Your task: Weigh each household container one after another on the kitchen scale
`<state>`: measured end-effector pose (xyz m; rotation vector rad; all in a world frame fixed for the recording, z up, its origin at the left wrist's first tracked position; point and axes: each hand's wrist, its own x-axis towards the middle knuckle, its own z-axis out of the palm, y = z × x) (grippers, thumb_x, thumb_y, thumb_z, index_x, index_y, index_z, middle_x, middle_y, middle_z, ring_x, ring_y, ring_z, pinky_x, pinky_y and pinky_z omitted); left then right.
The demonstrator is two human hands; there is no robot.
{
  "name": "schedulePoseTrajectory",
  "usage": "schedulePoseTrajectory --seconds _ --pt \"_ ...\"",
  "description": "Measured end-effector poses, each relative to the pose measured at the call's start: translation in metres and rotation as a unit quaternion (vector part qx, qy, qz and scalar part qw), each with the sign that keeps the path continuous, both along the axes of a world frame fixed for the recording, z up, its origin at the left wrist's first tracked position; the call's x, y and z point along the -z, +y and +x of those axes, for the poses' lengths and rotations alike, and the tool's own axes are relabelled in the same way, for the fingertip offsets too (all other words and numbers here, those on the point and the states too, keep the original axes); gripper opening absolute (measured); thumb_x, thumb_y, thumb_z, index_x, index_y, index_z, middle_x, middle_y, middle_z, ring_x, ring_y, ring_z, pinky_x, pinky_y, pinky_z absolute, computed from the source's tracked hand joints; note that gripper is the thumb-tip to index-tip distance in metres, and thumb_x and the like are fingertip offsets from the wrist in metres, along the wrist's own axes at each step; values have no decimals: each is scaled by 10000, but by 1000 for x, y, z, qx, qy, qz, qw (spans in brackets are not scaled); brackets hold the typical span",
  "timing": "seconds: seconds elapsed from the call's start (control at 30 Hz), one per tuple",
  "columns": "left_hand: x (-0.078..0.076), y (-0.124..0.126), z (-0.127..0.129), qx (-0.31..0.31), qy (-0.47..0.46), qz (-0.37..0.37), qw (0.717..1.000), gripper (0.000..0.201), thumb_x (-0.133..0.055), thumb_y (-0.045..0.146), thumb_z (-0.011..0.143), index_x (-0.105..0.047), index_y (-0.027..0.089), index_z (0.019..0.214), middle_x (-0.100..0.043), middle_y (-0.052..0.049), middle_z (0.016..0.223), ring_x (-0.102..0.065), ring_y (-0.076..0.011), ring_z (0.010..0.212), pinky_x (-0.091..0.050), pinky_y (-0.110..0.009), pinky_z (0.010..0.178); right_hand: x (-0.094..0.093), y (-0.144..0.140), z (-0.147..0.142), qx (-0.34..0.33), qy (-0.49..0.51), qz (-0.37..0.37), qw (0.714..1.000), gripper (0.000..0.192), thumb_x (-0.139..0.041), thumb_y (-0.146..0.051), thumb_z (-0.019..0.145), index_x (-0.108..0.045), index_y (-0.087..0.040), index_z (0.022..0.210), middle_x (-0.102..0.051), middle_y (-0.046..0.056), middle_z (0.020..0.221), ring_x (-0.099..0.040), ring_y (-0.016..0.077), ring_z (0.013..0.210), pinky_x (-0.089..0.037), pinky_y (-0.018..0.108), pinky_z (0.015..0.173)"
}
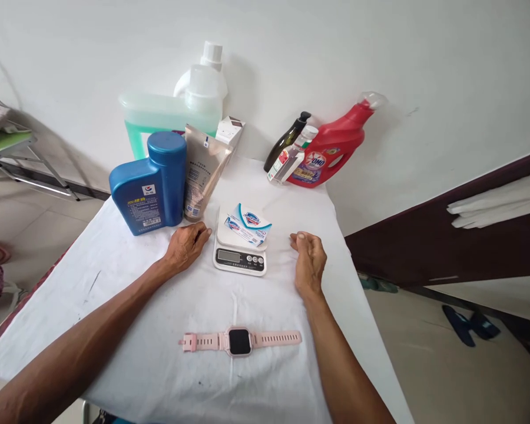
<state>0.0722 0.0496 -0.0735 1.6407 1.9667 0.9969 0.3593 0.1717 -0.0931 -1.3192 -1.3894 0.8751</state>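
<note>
A white digital kitchen scale (241,263) stands in the middle of the table, its display looking blank. A boxed bar of soap (248,226), white and blue, lies tilted on the scale's plate. My left hand (186,246) rests on the cloth just left of the scale, fingers curled in and holding nothing. To the right of the scale, apart from it, my right hand (309,259) is also curled closed, with nothing visible in it. Nearer to me, a pink smartwatch (239,341) lies flat with its strap stretched out.
Behind my left hand stand a blue bottle (152,185), a beige tube (203,171), a small white box (230,131) and a jug of green liquid (136,118). A red detergent bottle (335,147), a dark pump bottle (287,141) and a small clear bottle (289,159) stand back right.
</note>
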Motion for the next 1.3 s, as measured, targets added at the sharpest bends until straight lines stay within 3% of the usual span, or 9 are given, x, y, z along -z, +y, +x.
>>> schedulePoseTrajectory --seconds 0.2,0.57,0.93,1.1,1.2,1.3 --pt "-5 0 1 -10 11 -11 1000 370 -411 426 1002 -527 202 732 -627 -24 699 -530 -148 650 -366 -285 650 -1 2 1 -13 -80 21 997 447 -628 -604 879 -655 -214 1096 -733 98 1133 -665 271 1137 -501 462 1043" --pt "-11 -1 3 -14 16 -8 1000 371 -419 430 989 -529 197 722 -582 -4 656 -492 -134 618 -354 -278 624 -8 -4 0 -26 -80 0 996 415 -626 -563 878 -649 -214 1102 -730 125 1169 -672 289 1134 -516 486 1032" --pt "-6 0 1 -6 -8 -2 1000 383 -396 470 987 -479 214 714 -559 -3 659 -484 -144 618 -336 -290 636 -11 -2 -1 -26 -54 -5 998 492 -648 -653 862 -648 -214 1085 -724 135 1183 -664 297 1185 -505 488 1071" --pt "-6 0 1 -9 -20 -5 1000 397 -390 491 979 -401 226 682 -455 21 612 -415 -142 586 -295 -299 624 -37 -12 -12 -82 -56 -19 995 557 -678 -674 855 -628 -250 1212 -651 135 1381 -596 313 1330 -486 504 1120" --pt "-7 1 1 -6 -27 -4 1000 402 -386 497 980 -387 228 681 -451 22 618 -408 -144 589 -291 -301 625 -61 -19 -30 -151 -130 -12 980 721 -743 -658 806 -541 -309 1404 -541 112 1543 -534 340 1403 -480 541 1132" --pt "-6 1 1 -5 -34 0 999 400 -383 497 983 -396 229 685 -468 18 629 -427 -148 597 -300 -304 632 -78 -18 -53 -217 -231 29 948 880 -836 -589 730 -482 -300 1482 -524 114 1564 -468 361 1458 -416 560 1193"
